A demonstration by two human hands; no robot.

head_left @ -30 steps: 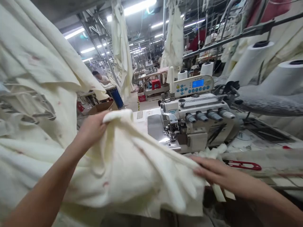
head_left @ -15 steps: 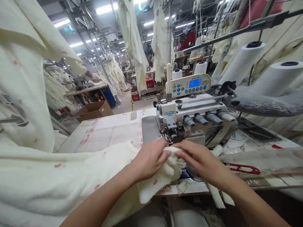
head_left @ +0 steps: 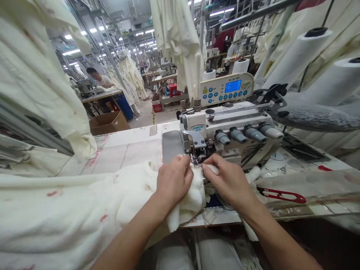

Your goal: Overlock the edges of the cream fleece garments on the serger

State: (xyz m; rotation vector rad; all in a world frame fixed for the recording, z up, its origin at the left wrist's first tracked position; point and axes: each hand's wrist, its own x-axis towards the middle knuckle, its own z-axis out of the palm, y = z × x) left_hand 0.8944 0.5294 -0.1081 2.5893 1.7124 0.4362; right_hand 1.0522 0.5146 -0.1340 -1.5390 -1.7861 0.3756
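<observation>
A cream fleece garment [head_left: 84, 202] with small reddish prints stretches from the left edge up to the overlock sewing machine [head_left: 225, 123]. My left hand [head_left: 174, 176] is closed on the fabric just left of the presser foot [head_left: 196, 155]. With thumb and fingers pinched, my right hand [head_left: 225, 176] grips the fabric edge at the front right of the foot. The edge between both hands lies at the foot; whether it is under the needle is hidden by my fingers.
Red thread snips [head_left: 284, 195] lie right of my right forearm. Large white thread cones [head_left: 295, 56] stand at the upper right. Cream garments [head_left: 42, 67] hang at the left. A cardboard box [head_left: 108, 123] sits beyond the table; a person [head_left: 102, 79] works at a far machine.
Both hands have brought the fabric edge forward to the presser foot and moved slightly apart. The view has shifted a little, and the hanging garment at the left has swung.
</observation>
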